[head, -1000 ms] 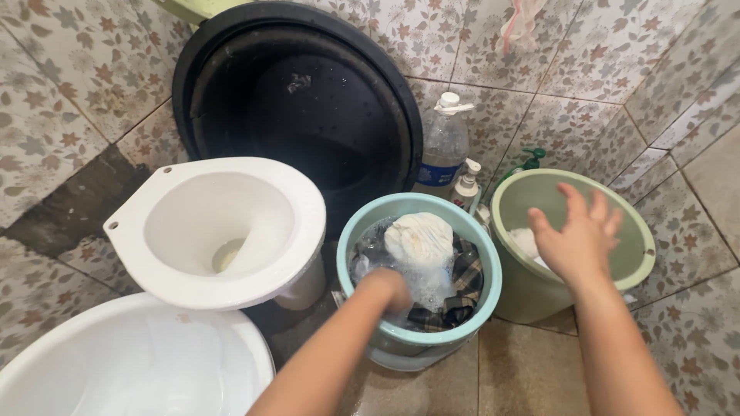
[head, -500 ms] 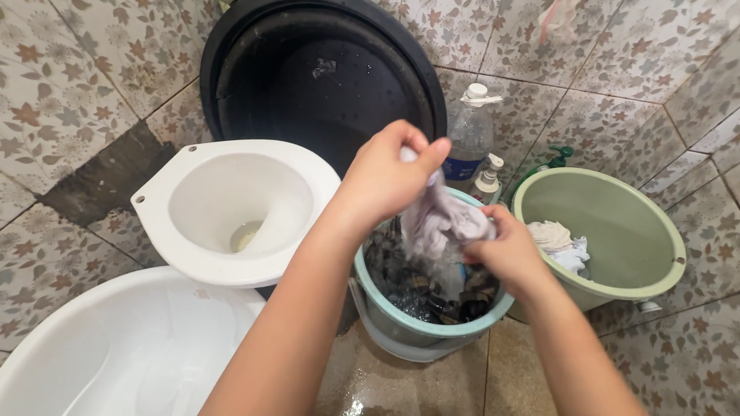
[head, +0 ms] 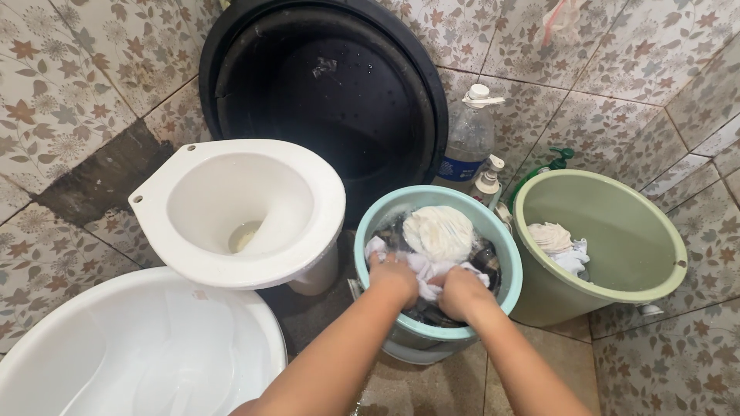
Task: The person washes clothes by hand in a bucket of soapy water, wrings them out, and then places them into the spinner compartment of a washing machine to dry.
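Toilet bowl (head: 239,212) left of laundry bucket (head: 505,250); second bucket (head: 617,293) to its right

Fingertips of both hands (head: 428,281) buried in wet white cloth (head: 420,266)

This is a home bathroom, used here as a wash place. A white toilet bowl (head: 239,208) without seat stands against walls (head: 69,85) tiled in a leaf-and-flower pattern, and the floor (head: 671,362) carries the same tile. A big black tub (head: 324,85) leans upright in the corner. On the wet floor stand a teal bucket (head: 505,254) of soaking laundry, a pale green bucket (head: 609,223), a white basin (head: 131,354), and bottles (head: 470,139) by the wall.
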